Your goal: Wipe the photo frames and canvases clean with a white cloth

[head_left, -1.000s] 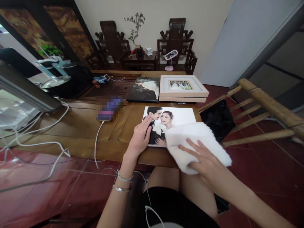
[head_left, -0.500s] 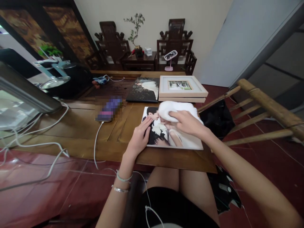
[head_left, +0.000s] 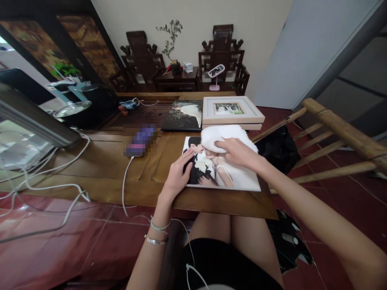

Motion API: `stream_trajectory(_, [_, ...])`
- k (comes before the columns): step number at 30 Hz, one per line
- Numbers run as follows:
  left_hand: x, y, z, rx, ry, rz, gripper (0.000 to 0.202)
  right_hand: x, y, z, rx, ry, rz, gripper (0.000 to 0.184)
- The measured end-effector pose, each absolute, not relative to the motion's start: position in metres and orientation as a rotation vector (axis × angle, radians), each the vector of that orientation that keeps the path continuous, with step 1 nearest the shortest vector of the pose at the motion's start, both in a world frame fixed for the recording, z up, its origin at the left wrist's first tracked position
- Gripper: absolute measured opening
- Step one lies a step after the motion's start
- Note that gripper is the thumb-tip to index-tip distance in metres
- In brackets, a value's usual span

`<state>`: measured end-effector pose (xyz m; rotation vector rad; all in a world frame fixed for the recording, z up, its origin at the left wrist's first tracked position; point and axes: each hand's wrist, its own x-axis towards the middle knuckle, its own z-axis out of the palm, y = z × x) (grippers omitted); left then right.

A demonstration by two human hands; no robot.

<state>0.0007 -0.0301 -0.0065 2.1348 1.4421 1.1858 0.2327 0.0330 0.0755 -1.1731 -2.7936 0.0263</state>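
Room: carved dark chairs stand along the far wall; a low wooden table [head_left: 90,161] fills the foreground.
Print: the photo print [head_left: 238,181] lies face up at the table's near edge, right of centre.
Left: the left hand [head_left: 177,175] is spread flat with its fingers on the print's left edge, probably pinning it against sliding.
Right: the right hand [head_left: 238,153] is closed over a bunched white cloth [head_left: 229,133] and presses it on the print's upper part. How firm the grasp is, I cannot quite tell.
Behind: a framed picture [head_left: 231,110] and a dark print [head_left: 183,114] sit side by side, back from the hands.
Aside: a phone [head_left: 139,139] on its white cable [head_left: 123,181] lies apart to the left.
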Motion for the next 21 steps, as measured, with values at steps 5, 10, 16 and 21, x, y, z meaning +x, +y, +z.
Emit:
stream_trajectory(5, [0.001, -0.029, -0.003, 2.056, 1.410, 1.205, 0.034, 0.277, 0.024, 0.071, -1.367, -2.741, -0.062, 0.050])
stream_trajectory(10, [0.003, -0.032, 0.000, 2.063, 1.434, 1.235, 0.035, 0.284, -0.034, 0.052, -1.198, -2.738, 0.015, 0.050])
stream_trajectory(16, [0.003, -0.035, 0.003, 2.053, 1.412, 1.215, 0.035, 0.291, -0.102, 0.042, -0.990, -2.739, 0.100, 0.050])
stream_trajectory(21, [0.000, -0.032, -0.003, 2.133, 1.388, 1.141, 0.040, 0.303, -0.062, 0.050, -1.097, -2.691, 0.110, 0.048])
